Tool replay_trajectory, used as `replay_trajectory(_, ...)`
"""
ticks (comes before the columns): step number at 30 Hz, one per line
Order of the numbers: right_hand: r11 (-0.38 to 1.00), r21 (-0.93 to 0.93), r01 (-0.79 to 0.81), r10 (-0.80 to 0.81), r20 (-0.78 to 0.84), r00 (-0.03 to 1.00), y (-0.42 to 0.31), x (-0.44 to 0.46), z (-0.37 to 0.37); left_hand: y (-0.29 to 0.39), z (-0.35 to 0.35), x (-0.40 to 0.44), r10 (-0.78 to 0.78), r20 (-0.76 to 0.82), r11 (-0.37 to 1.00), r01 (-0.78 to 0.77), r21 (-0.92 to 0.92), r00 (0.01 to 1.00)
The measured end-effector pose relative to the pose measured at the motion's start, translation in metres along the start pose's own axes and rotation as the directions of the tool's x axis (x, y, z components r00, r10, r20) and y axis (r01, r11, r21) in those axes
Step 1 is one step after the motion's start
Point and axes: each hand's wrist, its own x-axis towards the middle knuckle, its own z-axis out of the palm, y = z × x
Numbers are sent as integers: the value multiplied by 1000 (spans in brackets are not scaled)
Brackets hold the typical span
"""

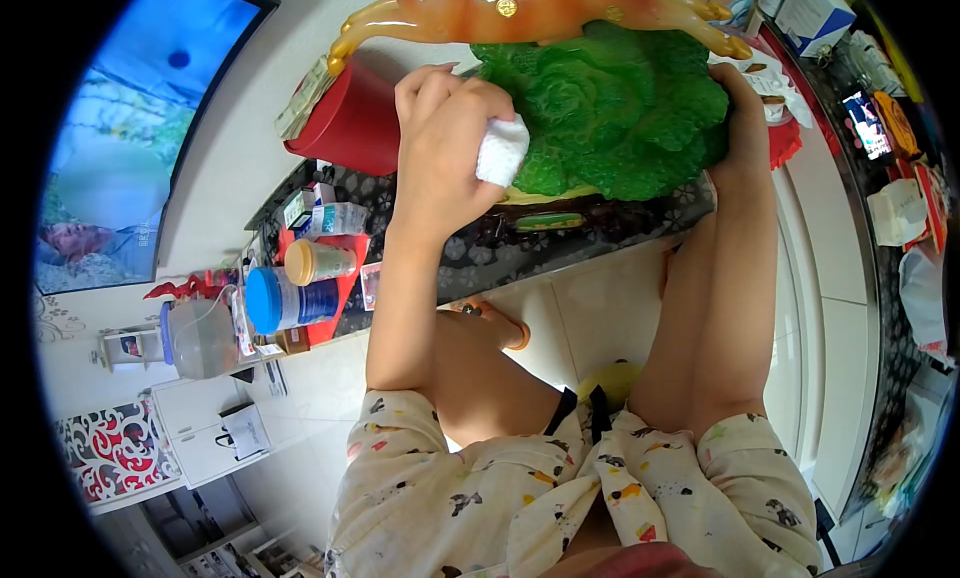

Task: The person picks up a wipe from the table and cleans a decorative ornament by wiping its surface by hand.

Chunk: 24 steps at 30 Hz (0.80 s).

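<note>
A large glossy green cabbage-shaped ornament (pixel 610 113) stands on a dark patterned counter (pixel 470 253), with a shiny orange-brown figure (pixel 560 8) above it at the top of the view. My left hand (pixel 445 143) grips a folded white cloth (pixel 503 150) at the ornament's left side. On the right side, my right hand (pixel 738 118) rests against the ornament's edge, its fingers mostly hidden behind the leaves. Whether it holds anything cannot be seen.
A red container (pixel 355 118) stands left of my left hand. Jars, one with a blue lid (pixel 265 300), stand on the counter's left end. A screen (pixel 140 128) hangs at the left. Another cluttered counter (pixel 850 168) runs down the right.
</note>
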Motion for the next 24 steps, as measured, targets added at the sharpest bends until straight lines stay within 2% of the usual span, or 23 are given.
replay_trajectory(6, 1000, 5, 10, -10, 38, 999, 1, 7, -7, -1, 1, 1, 31, -15, 999, -31, 17, 999)
replay_trajectory(9, 1000, 21, 3, -4, 28, 1000, 1, 7, -6, 3, 1, 4, 14, -52, 1000, -14, -4, 999)
replay_trajectory(15, 1000, 19, -2, 2, -11, 1000, 0, 5, -3, 4, -6, 3, -27, -30, 995, 24, -99, 999)
replay_trajectory(18, 1000, 29, -5, 5, 2, 1000, 1, 4, -2, -7, -6, -4, -148, -93, 926, 105, -361, 985)
replay_trajectory(19, 999, 33, -10, 10, 2, 1000, 0, 3, -1, -8, -6, -4, -205, -113, 878, 131, -461, 972)
replay_trajectory(20, 999, 34, -15, 15, 1, 1000, 0, 3, 0, 0, -6, -4, -335, -109, 763, 201, -614, 936)
replay_trajectory(23, 1000, 16, 10, -10, -2, 1000, 2, 6, -4, 9, -1, -4, -537, -109, 724, 390, -570, 837)
replay_trajectory(24, 1000, 13, 9, -9, 5, 1000, 2, 7, -6, 3, -2, -6, -409, -91, 887, 371, -276, 908)
